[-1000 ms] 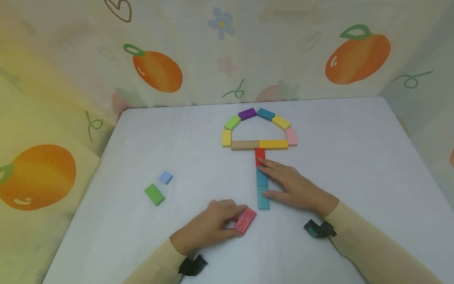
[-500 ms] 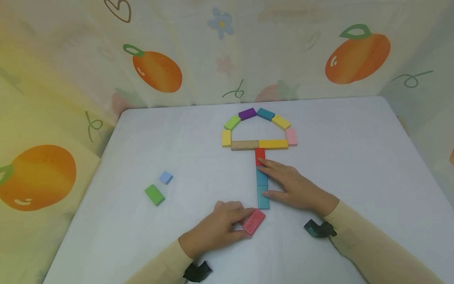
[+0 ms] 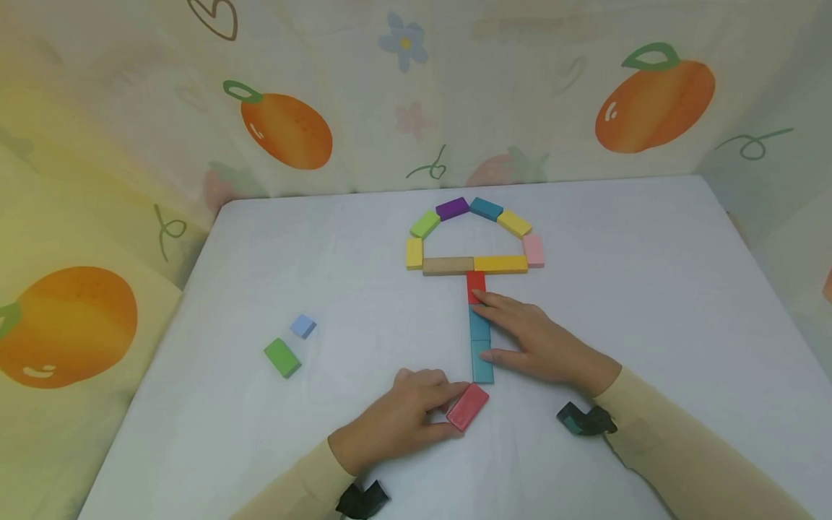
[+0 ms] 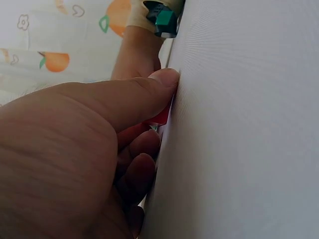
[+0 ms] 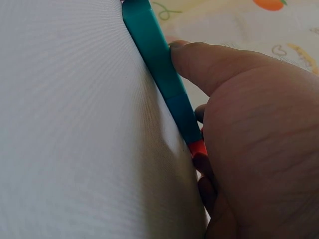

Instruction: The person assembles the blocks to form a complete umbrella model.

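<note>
Between thumb and fingers, my left hand (image 3: 399,419) pinches a pinkish-red block (image 3: 468,407), which lies slanted on the table just below the column's lower end. In the left wrist view only a red sliver of it shows past the thumb. My right hand (image 3: 536,338) rests its extended fingertips on the column: a red block (image 3: 476,283) on top, then a blue block (image 3: 479,325) and another blue block (image 3: 482,363), end to end. The right wrist view shows the thumb touching the lower blue block (image 5: 152,45).
Above the column, a tan block (image 3: 448,266) and a long yellow block (image 3: 500,264) form a bar. Several coloured blocks arch over it, including a purple block (image 3: 452,209). A green block (image 3: 282,357) and a small light-blue block (image 3: 302,326) lie loose at the left.
My left hand has moved right with the pinkish-red block, bringing it up to the column's lower end. The right hand has stayed in place.
</note>
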Motion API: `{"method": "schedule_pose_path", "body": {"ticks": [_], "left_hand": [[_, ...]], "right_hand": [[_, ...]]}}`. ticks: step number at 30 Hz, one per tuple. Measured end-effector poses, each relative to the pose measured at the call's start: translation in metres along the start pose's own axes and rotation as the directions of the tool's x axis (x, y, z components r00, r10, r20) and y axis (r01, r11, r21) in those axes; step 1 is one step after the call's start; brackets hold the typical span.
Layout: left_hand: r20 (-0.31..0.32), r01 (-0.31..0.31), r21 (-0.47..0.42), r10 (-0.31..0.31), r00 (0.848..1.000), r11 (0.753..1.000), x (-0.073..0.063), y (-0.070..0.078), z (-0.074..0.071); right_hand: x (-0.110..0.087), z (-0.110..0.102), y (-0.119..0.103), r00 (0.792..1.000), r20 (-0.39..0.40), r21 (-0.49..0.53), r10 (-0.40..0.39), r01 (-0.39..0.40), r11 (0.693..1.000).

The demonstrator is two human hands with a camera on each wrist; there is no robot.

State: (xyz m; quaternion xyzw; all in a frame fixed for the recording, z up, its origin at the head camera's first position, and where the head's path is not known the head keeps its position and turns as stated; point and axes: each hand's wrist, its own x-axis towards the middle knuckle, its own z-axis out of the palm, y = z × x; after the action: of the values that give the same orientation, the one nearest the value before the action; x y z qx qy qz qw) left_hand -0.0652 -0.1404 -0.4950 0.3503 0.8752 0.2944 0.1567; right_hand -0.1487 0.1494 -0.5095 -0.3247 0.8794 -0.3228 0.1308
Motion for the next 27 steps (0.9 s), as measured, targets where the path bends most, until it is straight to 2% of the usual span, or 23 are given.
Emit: {"method": "schedule_pose_path", "body": {"ticks": [11, 20, 27], "left_hand": [[-0.009, -0.028, 0.009, 0.028, 1.000, 1.000, -0.0009, -0.0021, 0.0014], [0.009, 0.000, -0.012, 0.000, 1.000, 1.000, -0.0002, -0.0011, 0.0005], [-0.017, -0.018, -0.038, 0.018, 1.000, 0.999, -0.0024, -0.0028, -0.0006]], "right_hand": [[0.0005, 0.0006, 0.0004, 1.000, 0.002, -0.007, 0.009, -0.009, 1.000], [0.0008, -0.0002, -0.0009, 1.000, 0.004, -0.007, 0.007, -0.007, 1.000], [0.0005, 0.0004, 0.0002, 1.000, 0.004, -0.011, 0.004, -0.004, 1.000]]}}
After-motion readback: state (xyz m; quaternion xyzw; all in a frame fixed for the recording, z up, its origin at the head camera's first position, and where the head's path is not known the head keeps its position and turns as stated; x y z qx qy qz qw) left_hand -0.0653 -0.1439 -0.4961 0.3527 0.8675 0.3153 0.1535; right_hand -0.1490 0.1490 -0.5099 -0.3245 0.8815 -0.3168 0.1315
